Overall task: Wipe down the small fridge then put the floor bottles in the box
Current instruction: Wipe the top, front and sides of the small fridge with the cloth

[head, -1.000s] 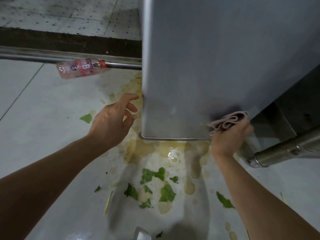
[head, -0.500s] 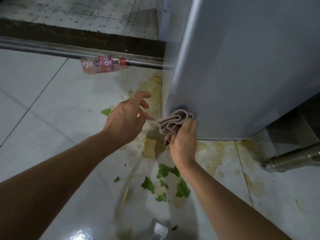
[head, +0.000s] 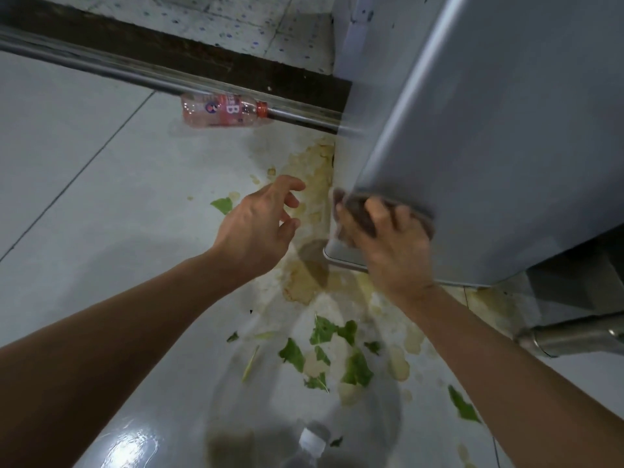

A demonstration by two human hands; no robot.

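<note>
Fridge (head: 506, 130) corner, rag (head: 359, 216), stained tile floor (head: 84, 197)

Messy home kitchen: grey small fridge (head: 499, 136), tiled floor (head: 84, 197) strewn with vegetable scraps (head: 354, 366), spills.

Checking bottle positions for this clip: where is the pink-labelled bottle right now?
In the head view the pink-labelled bottle lies on its side on the floor at upper left, against the metal rail, just left of the fridge, beyond the left hand.

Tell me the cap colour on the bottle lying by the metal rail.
Orange-red cap on the pink-labelled bottle, seen in the head view.
</note>
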